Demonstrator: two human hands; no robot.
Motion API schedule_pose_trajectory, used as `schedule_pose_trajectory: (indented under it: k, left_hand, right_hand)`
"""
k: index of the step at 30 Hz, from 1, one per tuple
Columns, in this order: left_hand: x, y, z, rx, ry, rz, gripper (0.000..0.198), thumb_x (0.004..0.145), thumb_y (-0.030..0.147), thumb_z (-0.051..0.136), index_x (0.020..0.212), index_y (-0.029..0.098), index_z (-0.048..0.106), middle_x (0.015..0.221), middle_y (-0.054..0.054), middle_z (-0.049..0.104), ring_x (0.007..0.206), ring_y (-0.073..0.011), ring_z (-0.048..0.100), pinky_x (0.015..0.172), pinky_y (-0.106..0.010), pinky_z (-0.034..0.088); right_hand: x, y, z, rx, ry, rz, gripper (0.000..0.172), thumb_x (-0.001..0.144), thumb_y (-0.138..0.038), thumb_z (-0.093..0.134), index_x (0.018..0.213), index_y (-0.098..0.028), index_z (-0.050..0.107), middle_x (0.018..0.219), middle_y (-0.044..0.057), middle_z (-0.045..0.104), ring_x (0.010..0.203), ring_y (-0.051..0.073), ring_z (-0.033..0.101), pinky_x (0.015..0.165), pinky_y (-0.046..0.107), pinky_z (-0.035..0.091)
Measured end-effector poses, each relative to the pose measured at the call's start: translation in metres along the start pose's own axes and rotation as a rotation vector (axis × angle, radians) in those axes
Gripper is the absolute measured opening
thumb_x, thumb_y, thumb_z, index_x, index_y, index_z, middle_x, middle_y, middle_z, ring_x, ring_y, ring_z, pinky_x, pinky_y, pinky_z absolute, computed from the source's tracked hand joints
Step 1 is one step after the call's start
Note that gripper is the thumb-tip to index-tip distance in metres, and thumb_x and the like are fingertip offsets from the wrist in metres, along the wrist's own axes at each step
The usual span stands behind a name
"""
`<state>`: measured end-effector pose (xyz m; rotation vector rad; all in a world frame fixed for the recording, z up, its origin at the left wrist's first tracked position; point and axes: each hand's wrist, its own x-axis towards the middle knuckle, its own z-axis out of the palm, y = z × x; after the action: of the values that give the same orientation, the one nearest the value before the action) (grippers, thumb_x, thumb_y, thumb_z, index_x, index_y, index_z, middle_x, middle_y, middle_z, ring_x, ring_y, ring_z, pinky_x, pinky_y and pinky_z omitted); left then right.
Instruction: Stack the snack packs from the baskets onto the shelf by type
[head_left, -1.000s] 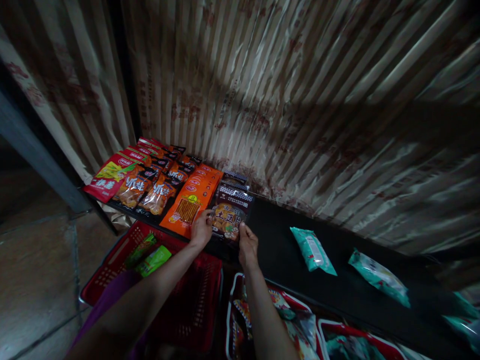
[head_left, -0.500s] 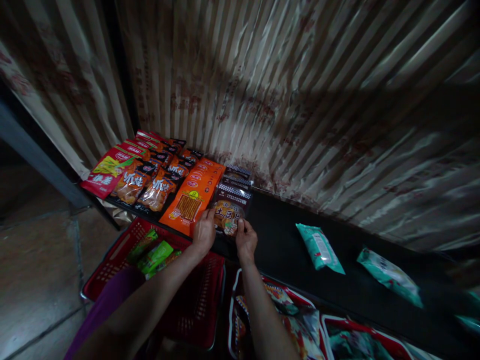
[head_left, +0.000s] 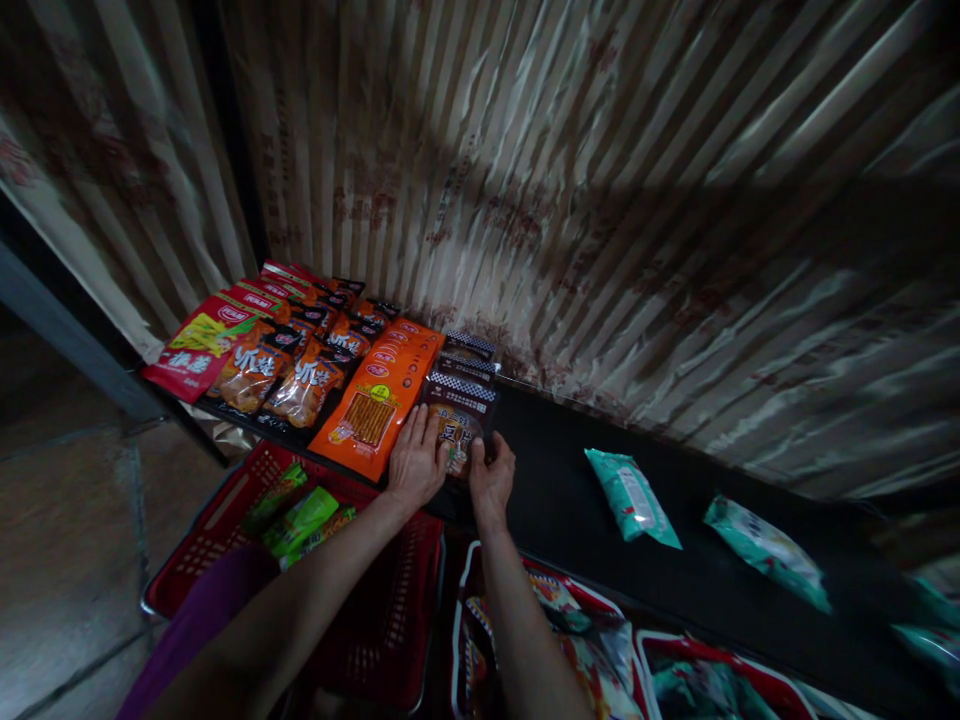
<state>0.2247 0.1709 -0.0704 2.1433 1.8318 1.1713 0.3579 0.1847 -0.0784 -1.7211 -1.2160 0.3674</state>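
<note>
A dark brown snack packet (head_left: 459, 392) with a checkered top band and a window of brownish slices lies at the front of a row of like packets on the black shelf. My left hand (head_left: 417, 462) rests flat over its left side, fingers stretched out. At the lower right edge, my right hand (head_left: 491, 478) grips the packet, with its thumb on the front and its fingers at the side. Left of this row, close to my left hand, are overlapping orange packets (head_left: 366, 418) with a window of brown sticks.
Further left on the shelf (head_left: 551, 480) lie black-and-orange packets (head_left: 304, 385) and red packets (head_left: 196, 350). Teal packets (head_left: 631, 498) lie to the right. Below stand a red basket (head_left: 202, 520) with green packets and more baskets of snacks (head_left: 622, 600). Pleated sheeting (head_left: 465, 220) hangs behind.
My left hand has gone from the packet's left edge to lying flat over its front. My right hand stays at the right edge. The view has shifted slightly.
</note>
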Motion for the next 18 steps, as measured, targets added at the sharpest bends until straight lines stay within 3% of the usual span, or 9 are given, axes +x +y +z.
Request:
schedule_pose_trajectory:
  k: [7, 15, 18]
  left_hand:
    - [-0.001, -0.001, 0.001, 0.011, -0.019, 0.019, 0.05, 0.088, 0.032, 0.043, 0.134, 0.012, 0.045, 0.147, -0.017, 0.034, 0.138, -0.0284, 0.027, 0.111, -0.045, 0.029]
    - [-0.002, -0.001, -0.001, 0.014, -0.063, 0.015, 0.052, 0.089, 0.034, 0.042, 0.135, 0.012, 0.043, 0.147, -0.015, 0.035, 0.14, -0.0269, 0.02, 0.111, -0.045, 0.027]
    - [-0.001, 0.0, -0.002, 0.019, -0.087, 0.004, 0.053, 0.089, 0.035, 0.041, 0.137, 0.012, 0.041, 0.148, -0.015, 0.033, 0.141, -0.027, 0.018, 0.111, -0.046, 0.027]
  right_hand:
    - [0.016, -0.004, -0.002, 0.075, -0.175, 0.078, 0.074, 0.078, -0.06, 0.046, 0.133, -0.012, 0.045, 0.129, 0.018, 0.056, 0.114, 0.027, 0.055, 0.098, 0.04, 0.039]
    - [0.023, -0.006, 0.003, -0.035, -0.136, 0.064, 0.059, 0.08, -0.056, 0.045, 0.121, -0.017, 0.059, 0.113, 0.013, 0.065, 0.108, 0.027, 0.055, 0.096, 0.042, 0.039]
    - [0.027, -0.003, 0.007, -0.075, -0.15, 0.037, 0.054, 0.082, -0.051, 0.045, 0.119, -0.015, 0.06, 0.116, 0.013, 0.063, 0.111, 0.026, 0.053, 0.1, 0.043, 0.035]
